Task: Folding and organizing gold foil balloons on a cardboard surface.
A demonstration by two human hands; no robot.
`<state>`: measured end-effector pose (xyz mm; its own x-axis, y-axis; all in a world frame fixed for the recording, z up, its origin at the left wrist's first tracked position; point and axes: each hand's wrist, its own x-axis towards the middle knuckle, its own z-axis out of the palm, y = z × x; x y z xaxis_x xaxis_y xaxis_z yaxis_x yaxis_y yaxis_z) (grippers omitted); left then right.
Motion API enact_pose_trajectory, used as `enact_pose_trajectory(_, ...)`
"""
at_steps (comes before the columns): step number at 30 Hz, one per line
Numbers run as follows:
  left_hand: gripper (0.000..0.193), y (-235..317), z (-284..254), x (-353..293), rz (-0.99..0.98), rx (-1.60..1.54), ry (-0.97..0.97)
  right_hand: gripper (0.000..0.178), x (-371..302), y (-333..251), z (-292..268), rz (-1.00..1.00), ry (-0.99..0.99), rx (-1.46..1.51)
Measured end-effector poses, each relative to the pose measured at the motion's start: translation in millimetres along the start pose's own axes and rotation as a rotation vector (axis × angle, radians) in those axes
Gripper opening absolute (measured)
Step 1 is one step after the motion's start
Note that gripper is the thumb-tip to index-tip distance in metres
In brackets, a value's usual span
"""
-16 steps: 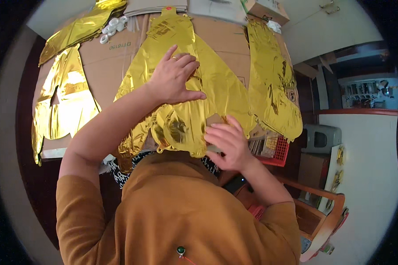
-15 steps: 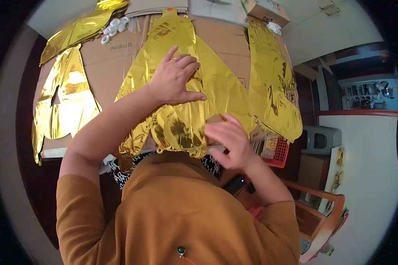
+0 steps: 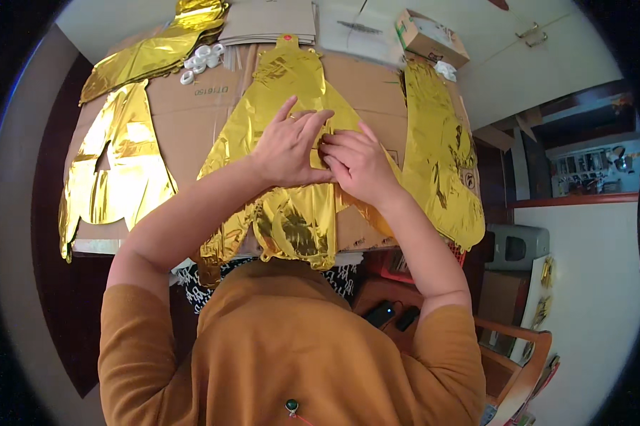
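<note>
A flat gold foil balloon (image 3: 288, 82) lies in the middle of the cardboard-covered table, its lower end hanging toward me. My left hand (image 3: 288, 149) rests on its centre, fingers spread and thumb stretched to the right. Right beside that thumb, my right hand (image 3: 359, 163) has its fingers curled down on the foil, gripping the balloon's right part, which is drawn up and inward. The fingertips are partly hidden. Another gold foil piece (image 3: 117, 184) lies flat on the left, and a further stack of gold foil (image 3: 437, 156) lies on the right.
More folded gold foil (image 3: 139, 67) sits at the back left beside white tape rolls (image 3: 205, 55). Grey-brown boards (image 3: 267, 25) and an open carton (image 3: 434, 39) stand at the back. To my right are a red basket (image 3: 391, 264) and a wooden chair (image 3: 515, 337).
My right hand has moved forward and left from the table's near edge to beside my left hand. The balloon's right flap has been pulled inward, baring cardboard.
</note>
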<state>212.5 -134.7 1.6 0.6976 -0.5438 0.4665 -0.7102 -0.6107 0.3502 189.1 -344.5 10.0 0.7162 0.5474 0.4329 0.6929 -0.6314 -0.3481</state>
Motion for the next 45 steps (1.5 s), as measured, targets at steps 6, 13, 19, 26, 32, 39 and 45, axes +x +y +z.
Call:
enact_pose_trajectory(6, 0.088, 3.1, -29.4, -1.2, -0.172, -0.218, -0.007, 0.022, 5.6, 3.7, -13.5, 0.05, -0.114, 0.088)
enact_pose_trajectory(13, 0.058, -19.6, -88.1, -78.0, -0.396, -0.181, -0.008, 0.051, -2.3, -1.8, -11.0, -0.012, -0.129, 0.041)
enact_pose_trajectory(19, 0.062, -19.5, -104.7, -131.7, -0.302, 0.041, -0.152, 0.061, -8.6, 6.3, 0.5, -0.046, -0.127, 0.051)
enact_pose_trajectory(26, 0.063, -33.6, -109.6, -133.7, -0.224, 0.159, -0.203, 0.06, -12.4, 9.1, -8.3, -0.023, -0.204, -0.014)
enact_pose_trajectory(32, 0.065, -45.3, -112.8, -132.2, -0.181, 0.176, -0.218, 0.061, -15.1, 7.8, -7.1, -0.043, -0.192, -0.036)
enact_pose_trajectory(39, 0.065, -45.2, -112.5, -128.0, -0.188, 0.162, -0.232, 0.06, -15.7, 5.2, -5.1, -0.046, -0.172, -0.04)
enact_pose_trajectory(45, 0.063, -44.2, -114.3, -127.4, -0.201, 0.165, -0.238, 0.059, -15.1, 5.6, -2.7, -0.027, -0.168, -0.027)
